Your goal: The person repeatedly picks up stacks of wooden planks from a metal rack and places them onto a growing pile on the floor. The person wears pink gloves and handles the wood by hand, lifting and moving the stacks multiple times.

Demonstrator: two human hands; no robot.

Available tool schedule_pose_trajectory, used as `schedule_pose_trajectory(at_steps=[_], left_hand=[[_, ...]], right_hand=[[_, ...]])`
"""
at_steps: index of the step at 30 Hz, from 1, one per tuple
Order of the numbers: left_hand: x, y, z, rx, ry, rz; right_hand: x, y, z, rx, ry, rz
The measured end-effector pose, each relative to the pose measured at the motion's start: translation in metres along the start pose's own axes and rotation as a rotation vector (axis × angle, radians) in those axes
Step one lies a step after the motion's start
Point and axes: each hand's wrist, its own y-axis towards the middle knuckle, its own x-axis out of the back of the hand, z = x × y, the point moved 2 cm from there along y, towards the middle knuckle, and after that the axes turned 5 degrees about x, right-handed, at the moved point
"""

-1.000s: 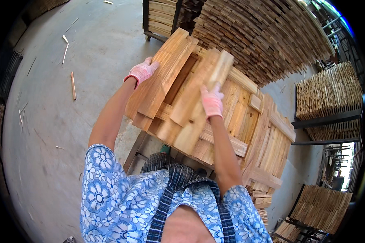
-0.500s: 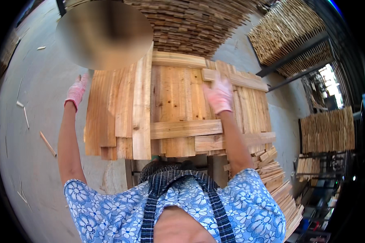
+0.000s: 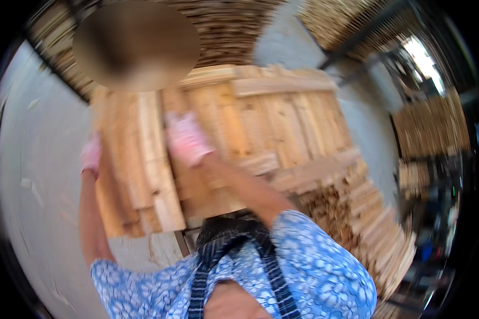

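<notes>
Wooden boards (image 3: 153,165) lie side by side in front of me, partly overlapping at the left. My left hand (image 3: 91,155), in a pink-and-white glove, is at the left edge of these boards; blur hides how its fingers lie. Just right of a long pale board, my right hand (image 3: 188,139) in a matching glove rests over the wood with its fingers stretched forward. A blurred board (image 3: 194,189) runs beneath it. Crosswise slats (image 3: 282,86) lie over the far end of the boards to the right, and another slat (image 3: 316,171) crosses their near end.
A large stack of wood strips (image 3: 229,32) stands beyond the boards. Shorter wood pieces (image 3: 367,212) are piled at the near right. More stacked wood (image 3: 431,127) stands farther right, past a grey floor (image 3: 367,125). A blurred oval covers part of the upper left.
My right hand has moved left from the right-hand boards to near the pale board. My left hand is lower beside the left edge. The whole view has turned and blurred.
</notes>
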Motion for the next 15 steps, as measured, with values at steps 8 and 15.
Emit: schedule_pose_trajectory(at_steps=[8, 15], left_hand=[[0.057, -0.163, -0.189, -0.527, -0.5, -0.47], [-0.069, -0.562, -0.426, -0.788, -0.799, 0.719]], right_hand=[[0.014, -0.123, -0.103, -0.389, 0.913, -0.337], [0.068, -0.59, -0.178, -0.953, 0.462, -0.585]])
